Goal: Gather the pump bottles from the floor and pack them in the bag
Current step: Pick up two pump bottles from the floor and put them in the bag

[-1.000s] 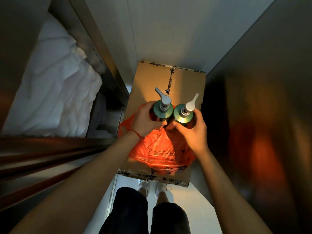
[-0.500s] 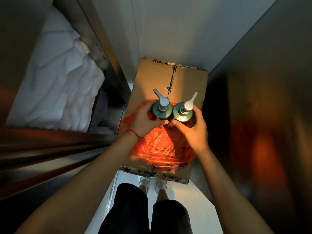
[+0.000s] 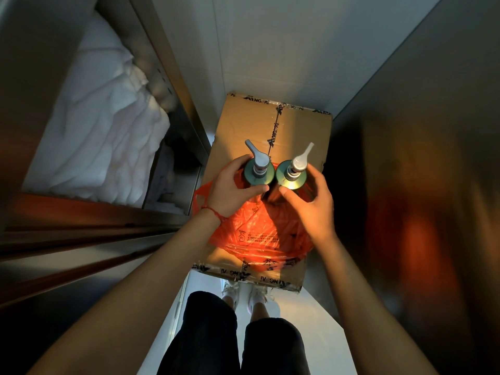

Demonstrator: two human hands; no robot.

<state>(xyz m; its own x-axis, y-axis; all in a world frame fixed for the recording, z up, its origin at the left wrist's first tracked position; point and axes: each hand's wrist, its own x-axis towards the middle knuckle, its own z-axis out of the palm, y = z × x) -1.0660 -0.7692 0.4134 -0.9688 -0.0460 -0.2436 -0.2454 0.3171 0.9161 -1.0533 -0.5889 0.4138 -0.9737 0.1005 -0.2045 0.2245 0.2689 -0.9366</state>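
Two pump bottles stand side by side in the mouth of an orange plastic bag that lies on a cardboard box. The left bottle has a green shoulder and a grey pump; my left hand grips its side. The right bottle has a green shoulder and a white pump; my right hand curls round it, thumb near its base. Both bottles' lower parts are hidden by my hands and the bag.
The box fills a narrow white floor strip between a metal frame holding white bedding on the left and a dark panel on the right. My legs and shoes stand just before the box's near edge.
Both bottles have sunk a little lower into the orange bag. My hands have stayed on them, and the view has tilted slightly.
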